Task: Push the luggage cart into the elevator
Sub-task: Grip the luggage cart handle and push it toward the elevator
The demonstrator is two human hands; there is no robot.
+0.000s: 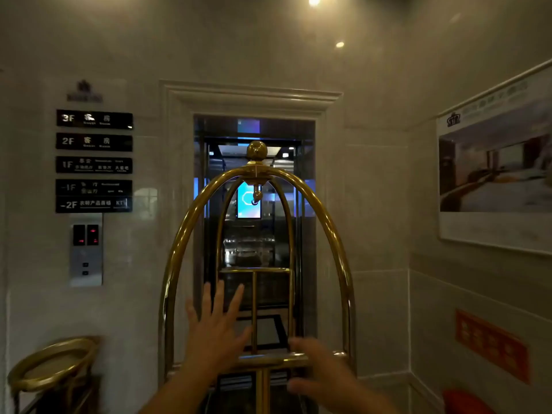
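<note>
A brass luggage cart with arched tubes and a ball finial stands directly in front of me, facing the elevator. The elevator doors are open and a lit blue screen shows inside. My left hand is raised with fingers spread, just above the cart's horizontal rail, holding nothing. My right hand is blurred, fingers curled near the right end of that rail; whether it grips the rail is unclear.
A floor directory and call button panel hang on the left wall. A brass ashtray stand is at the lower left. A framed poster and a red sign are on the right wall.
</note>
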